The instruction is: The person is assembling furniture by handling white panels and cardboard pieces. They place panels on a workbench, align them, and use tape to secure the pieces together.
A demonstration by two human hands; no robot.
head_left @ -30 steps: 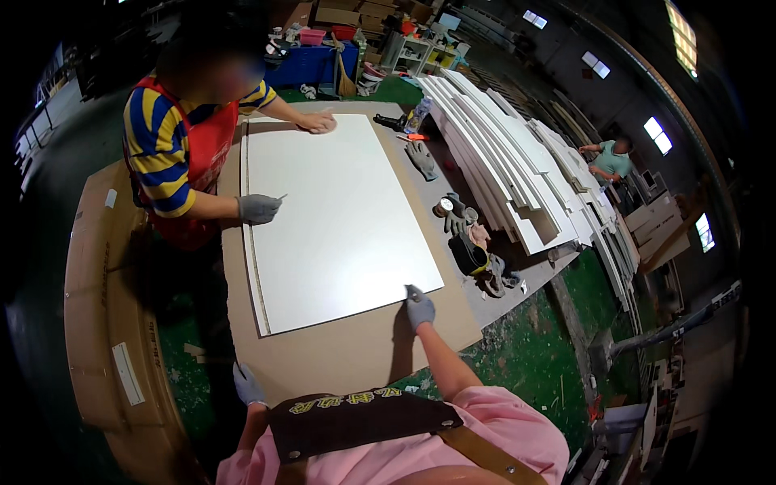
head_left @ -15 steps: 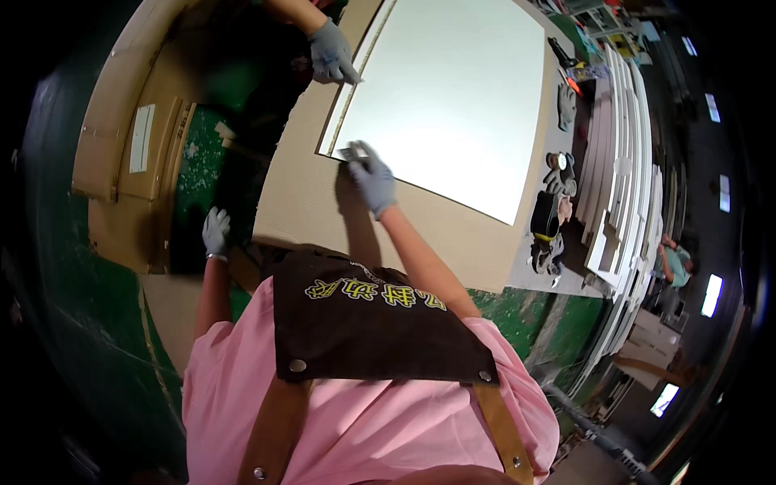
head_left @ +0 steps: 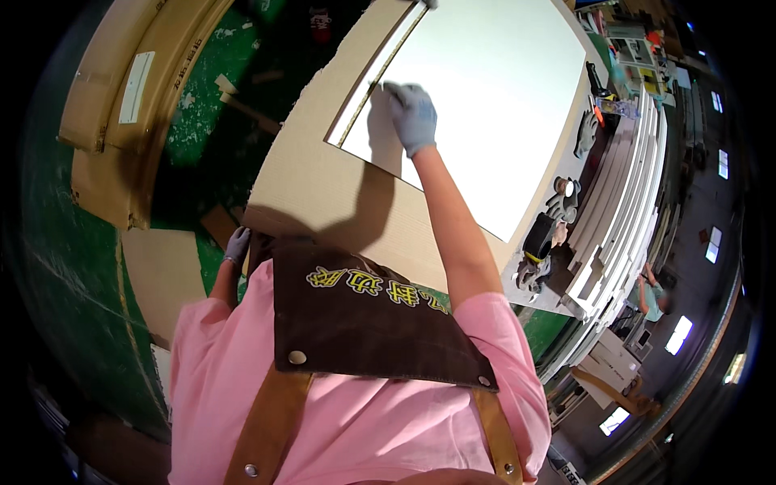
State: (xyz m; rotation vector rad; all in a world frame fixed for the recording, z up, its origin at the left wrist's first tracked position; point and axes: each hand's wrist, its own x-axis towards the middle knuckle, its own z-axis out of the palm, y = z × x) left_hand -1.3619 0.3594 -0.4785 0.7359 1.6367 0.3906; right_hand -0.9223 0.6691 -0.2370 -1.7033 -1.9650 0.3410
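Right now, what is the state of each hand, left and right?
Left hand: too small and dark to tell.
Right hand: curled over the white panel; grip cannot be told.

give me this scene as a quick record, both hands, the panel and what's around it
right hand: gloved, over the white panel, near the brownish line along its left side; grip unclear
left hand: gloved, by the near left corner of the cardboard sheet; grip unclear
panel: flat on the cardboard
right side: loose grey glove, stacked white boards
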